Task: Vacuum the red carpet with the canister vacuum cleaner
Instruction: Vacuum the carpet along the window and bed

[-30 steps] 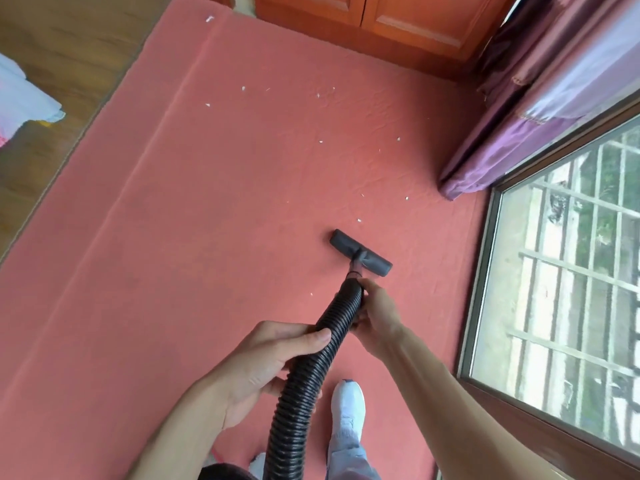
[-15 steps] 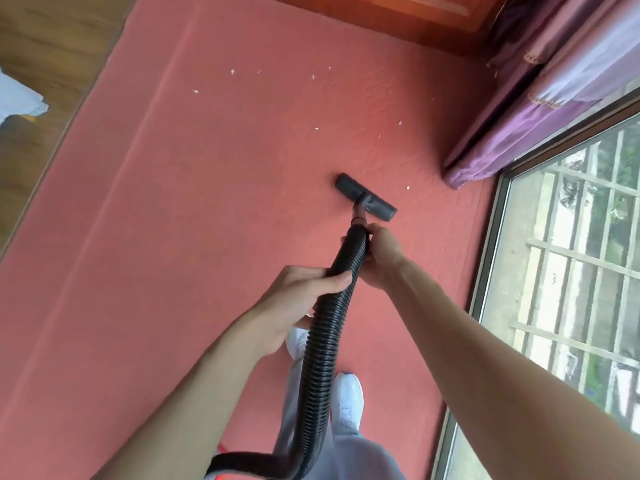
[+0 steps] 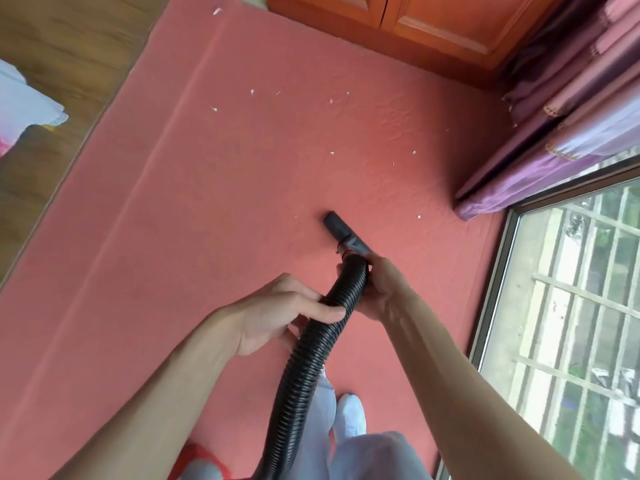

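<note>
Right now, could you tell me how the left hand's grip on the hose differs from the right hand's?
The left hand grips the black hose further back, nearer the body; the right hand grips its front end, just behind the nozzle. The left hand's thumb lies across the hose's top; the right hand shows mostly its back. Both hold the same hose.

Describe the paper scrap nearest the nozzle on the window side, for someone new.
Start at the bottom corner of the purple curtain by the window. On the red carpet between that corner and the black nozzle lies one white scrap. It sits alone; the rest lie nearer the cabinet or left of the nozzle.
</note>
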{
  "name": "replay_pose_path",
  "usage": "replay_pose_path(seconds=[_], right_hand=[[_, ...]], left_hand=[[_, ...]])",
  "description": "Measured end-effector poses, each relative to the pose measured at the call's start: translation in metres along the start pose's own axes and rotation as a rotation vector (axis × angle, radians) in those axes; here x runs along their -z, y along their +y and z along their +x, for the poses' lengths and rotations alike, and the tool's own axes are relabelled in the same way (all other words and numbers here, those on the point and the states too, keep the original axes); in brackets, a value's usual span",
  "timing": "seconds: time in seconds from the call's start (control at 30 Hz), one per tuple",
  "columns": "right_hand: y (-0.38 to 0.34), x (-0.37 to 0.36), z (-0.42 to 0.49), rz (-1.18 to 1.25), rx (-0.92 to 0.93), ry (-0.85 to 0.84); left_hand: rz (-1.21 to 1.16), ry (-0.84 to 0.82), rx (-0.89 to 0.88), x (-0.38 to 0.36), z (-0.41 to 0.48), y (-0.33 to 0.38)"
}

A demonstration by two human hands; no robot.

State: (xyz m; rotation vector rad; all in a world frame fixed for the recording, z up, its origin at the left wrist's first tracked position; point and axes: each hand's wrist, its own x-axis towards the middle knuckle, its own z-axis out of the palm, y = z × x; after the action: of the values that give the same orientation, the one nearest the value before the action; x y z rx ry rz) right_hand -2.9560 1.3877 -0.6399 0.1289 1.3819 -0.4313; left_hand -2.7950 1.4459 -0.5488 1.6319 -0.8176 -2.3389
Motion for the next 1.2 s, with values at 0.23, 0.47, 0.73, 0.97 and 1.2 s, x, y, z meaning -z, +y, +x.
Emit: replay_pose_path(seconds=[0.23,0.47,0.73,0.97,1.2], right_hand=[[-0.044,-0.017,0.028,0.073,0.066,0.128],[-0.089,0.017,0.036,0.191,0.059,0.147],[-0.098,0.033,0.009,0.354,-0.044,0.079],[-0.123,0.045,0.041,0.318,0.014,0.163],[-0.128,0.066,0.049,0.135,0.089,0.132]], left_hand=[[-0.012,0.175,-0.045,-0.001,0.045,0.014],[0.082,0.131,-0.060,-0.015,0.093,0.047],[0.112,-0.009,-0.080,-0.020,0.081,0.088],[0.007,0.087,-0.050,-0.034,0.111,0.095],[0.011,0.160,-0.025,-0.043,0.126,0.088]])
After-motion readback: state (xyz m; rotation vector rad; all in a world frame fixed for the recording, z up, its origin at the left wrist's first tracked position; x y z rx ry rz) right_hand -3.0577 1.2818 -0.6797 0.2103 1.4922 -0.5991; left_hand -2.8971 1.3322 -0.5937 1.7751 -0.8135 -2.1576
